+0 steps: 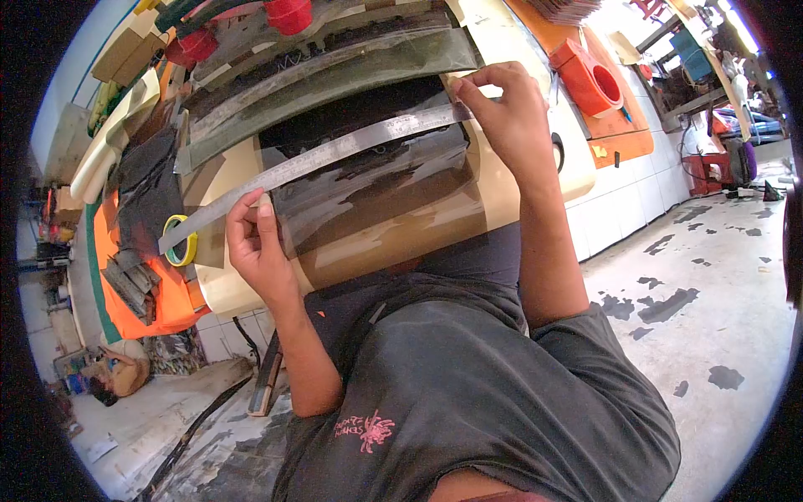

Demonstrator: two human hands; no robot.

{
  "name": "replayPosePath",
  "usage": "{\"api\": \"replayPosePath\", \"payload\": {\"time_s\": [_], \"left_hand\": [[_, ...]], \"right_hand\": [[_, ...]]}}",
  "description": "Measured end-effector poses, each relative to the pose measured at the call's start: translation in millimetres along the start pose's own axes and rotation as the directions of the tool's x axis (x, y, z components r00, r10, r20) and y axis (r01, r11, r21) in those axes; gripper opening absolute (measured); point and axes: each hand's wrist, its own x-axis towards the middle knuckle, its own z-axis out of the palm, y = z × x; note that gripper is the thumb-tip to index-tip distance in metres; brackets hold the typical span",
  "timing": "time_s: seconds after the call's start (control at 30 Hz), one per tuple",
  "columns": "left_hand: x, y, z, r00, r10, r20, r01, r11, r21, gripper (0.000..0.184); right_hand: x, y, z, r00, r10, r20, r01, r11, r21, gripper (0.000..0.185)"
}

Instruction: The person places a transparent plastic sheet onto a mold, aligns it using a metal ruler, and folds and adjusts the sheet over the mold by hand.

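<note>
Metal ruler (351, 146) lies across dark sheet (376, 188), right hand (508, 109) pinching its end at sheet's right edge, left hand (258, 238) narrow at sheet's left edge, hold unclear; uneven finger pressure could skew ruler.

Illumination is bright, strongest at upper right, where highlights clip. The floor (736, 289) appears pale. Fisheye distortion curves edges; corners are black.

A dark grey short-sleeved shirt (493, 376) bears a pink print (375, 430).
</note>
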Motion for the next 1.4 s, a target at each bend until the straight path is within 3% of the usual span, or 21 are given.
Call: {"api": "replayPosePath", "payload": {"time_s": [0.43,0.53,0.6,1.33,1.4], "left_hand": [[0,0,-1,1.0,0.0,0.001,-0.001,1.0,0.016,0.018],[0,1,0,1.0,0.0,0.001,0.0,1.0,0.012,0.018],[0,0,0,1.0,0.005,0.002,-0.005,1.0,0.017,0.018],[1,-1,-1,1.0,0.009,0.009,-0.009,1.0,0.007,0.017],[1,-1,-1,1.0,0.014,0.007,-0.015,1.0,0.017,0.017]], "right_hand": [[-1,-5,4,1.0,0.013,-0.021,-0.015,0.993,-0.116,0.03],[0,-2,10,0.996,0.085,0.037,-0.085,0.996,-0.012,0.023],[-3,2,15,0.999,0.01,-0.04,-0.011,0.999,-0.036,0.021],[0,2,13,1.0,0.019,-0.005,-0.019,0.999,-0.047,0.025],[-3,-1,10,0.988,-0.112,-0.11,0.1,0.989,-0.11,0.024]]}}
